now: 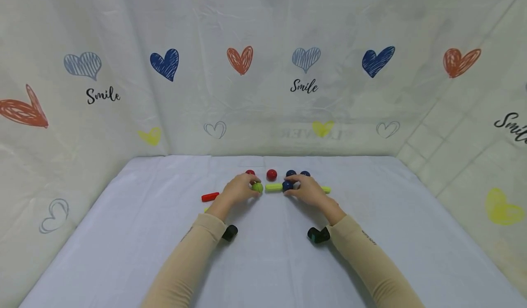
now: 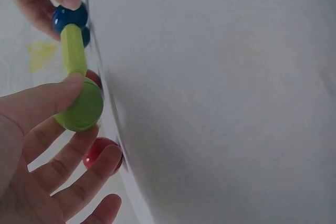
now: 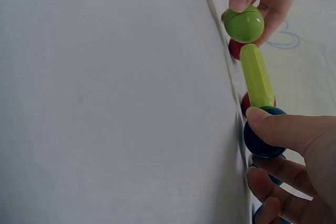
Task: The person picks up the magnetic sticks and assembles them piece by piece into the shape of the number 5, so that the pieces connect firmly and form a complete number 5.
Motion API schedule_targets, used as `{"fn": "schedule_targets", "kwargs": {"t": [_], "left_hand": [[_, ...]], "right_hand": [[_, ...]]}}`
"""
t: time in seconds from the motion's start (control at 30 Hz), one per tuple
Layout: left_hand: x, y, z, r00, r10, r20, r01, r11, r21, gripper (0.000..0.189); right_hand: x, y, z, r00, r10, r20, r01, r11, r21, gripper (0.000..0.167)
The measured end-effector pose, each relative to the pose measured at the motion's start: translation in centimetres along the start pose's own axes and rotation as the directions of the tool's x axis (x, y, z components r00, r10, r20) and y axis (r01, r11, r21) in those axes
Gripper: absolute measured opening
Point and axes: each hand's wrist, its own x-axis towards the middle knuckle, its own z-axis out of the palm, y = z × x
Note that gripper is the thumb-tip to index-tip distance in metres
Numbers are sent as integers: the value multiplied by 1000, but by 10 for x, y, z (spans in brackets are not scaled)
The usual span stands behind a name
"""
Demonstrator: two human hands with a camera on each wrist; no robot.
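Note:
My left hand (image 1: pixel 240 189) pinches a green ball (image 1: pixel 257 187) between thumb and fingers. A dark blue ball (image 1: pixel 287 186) is pinched by my right hand (image 1: pixel 306 190). One end of a yellow-green rod (image 1: pixel 273 187) meets the blue ball; its other end points at the green ball across a small gap in the head view. The right wrist view shows the ridged rod (image 3: pixel 256 74) between the blue ball (image 3: pixel 264 139) and the green ball (image 3: pixel 244 24). The remaining fingers of both hands are spread loosely.
Behind the hands lie red balls (image 1: pixel 271 175) and more blue balls (image 1: pixel 305 174). A red rod (image 1: pixel 210 197) lies left of the left hand. Another yellow-green rod (image 1: pixel 326 189) is partly behind the right hand. Dark wrist devices (image 1: pixel 319 235) sit beneath the forearms. White cloth (image 1: pixel 271 267) covers the table.

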Motion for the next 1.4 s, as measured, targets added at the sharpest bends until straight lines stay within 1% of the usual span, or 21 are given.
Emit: {"fn": "schedule_targets", "kwargs": {"t": [0.33,0.53,0.77,0.9,1.07,1.17,1.23,1.4], "left_hand": [[1,2,1,1000,26,12,-26,999,23,39],[2,3,1,999,31,11,-31,999,26,38],[2,3,1,1000,25,14,-26,998,49,37],[2,3,2,1000,24,14,-25,999,49,37],[2,1,1,1000,6,19,-7,999,44,40],[1,0,-2,1000,-5,18,4,999,38,42],[-1,-1,-6,1000,-4,11,4,1000,19,43],[-8,-5,-22,1000,21,-18,-22,1000,-20,39]], "right_hand": [[0,0,4,1000,-4,5,4,1000,9,46],[1,0,4,1000,-11,-11,11,1000,6,45],[2,0,5,1000,-8,2,8,1000,2,45],[2,0,5,1000,-6,4,6,1000,5,45],[2,0,6,1000,-2,2,2,1000,6,45],[1,-1,6,1000,5,2,-5,1000,8,45],[1,0,6,1000,6,1,-6,1000,7,45],[1,0,6,1000,4,-1,-4,1000,4,45]]}}
